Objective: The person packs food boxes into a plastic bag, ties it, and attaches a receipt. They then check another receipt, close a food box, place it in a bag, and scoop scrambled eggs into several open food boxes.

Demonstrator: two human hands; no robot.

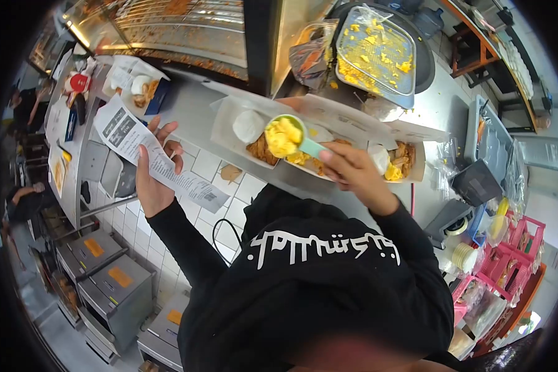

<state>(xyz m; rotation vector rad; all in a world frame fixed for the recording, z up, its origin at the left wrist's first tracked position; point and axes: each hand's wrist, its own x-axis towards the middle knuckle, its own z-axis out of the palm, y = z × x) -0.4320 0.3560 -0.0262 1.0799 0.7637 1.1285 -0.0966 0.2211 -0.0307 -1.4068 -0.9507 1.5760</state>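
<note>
My left hand [152, 187] grips a long printed paper receipt [136, 141] between thumb and fingers. In my right hand [361, 175] is the handle of a pale green scoop [311, 147], heaped with yellow crumbly food [283, 136] that looks like scrambled egg. The scoop hangs over an open paper box [226, 131] holding a white rice mound [248, 126] and browned fried pieces [261, 151]. Below my right fingers is another open box, partly covered. Farther right, a box [418, 153] contains rice, fried pieces and yellow bits.
A metal tray [409, 87] with yellow food stands at the back of the counter. A filled box [158, 93] sits at the left. Pink baskets [502, 270] and a blue-grey bin [477, 139] are on the right. Grey metal cabinets [115, 297] stand lower left; people are at far left.
</note>
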